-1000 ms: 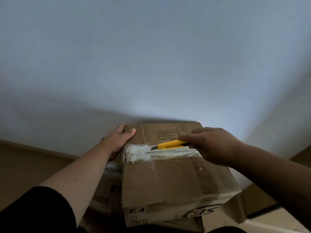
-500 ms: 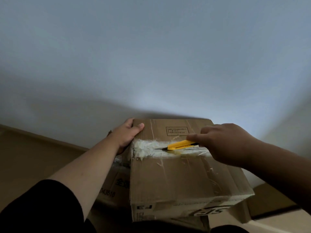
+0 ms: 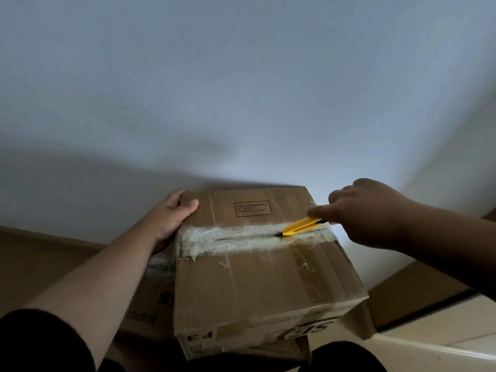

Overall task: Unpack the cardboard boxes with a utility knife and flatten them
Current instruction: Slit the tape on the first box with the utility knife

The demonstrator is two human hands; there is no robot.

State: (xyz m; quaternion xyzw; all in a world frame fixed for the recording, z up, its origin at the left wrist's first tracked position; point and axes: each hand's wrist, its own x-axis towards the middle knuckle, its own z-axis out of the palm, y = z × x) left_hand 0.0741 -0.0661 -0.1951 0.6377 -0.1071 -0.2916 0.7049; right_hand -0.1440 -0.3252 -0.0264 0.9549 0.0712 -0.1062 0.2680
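Note:
A brown cardboard box (image 3: 257,280) stands in front of me, its top seam covered by a wide strip of clear tape (image 3: 214,238). My right hand (image 3: 367,210) is closed around a yellow utility knife (image 3: 302,226), whose tip sits in the seam right of the middle. A dark slit runs along the tape to the left of the tip. My left hand (image 3: 167,216) grips the box's far left corner, thumb on top.
Another cardboard box (image 3: 150,304) with dark printing lies under and left of the top one. A plain wall (image 3: 241,89) rises just behind. A pale ledge (image 3: 442,331) runs at the lower right, with brown flooring on both sides.
The knife has travelled rightward along the taped seam, leaving a slit behind it. My left hand has stayed on the far left corner. The view has shifted slightly.

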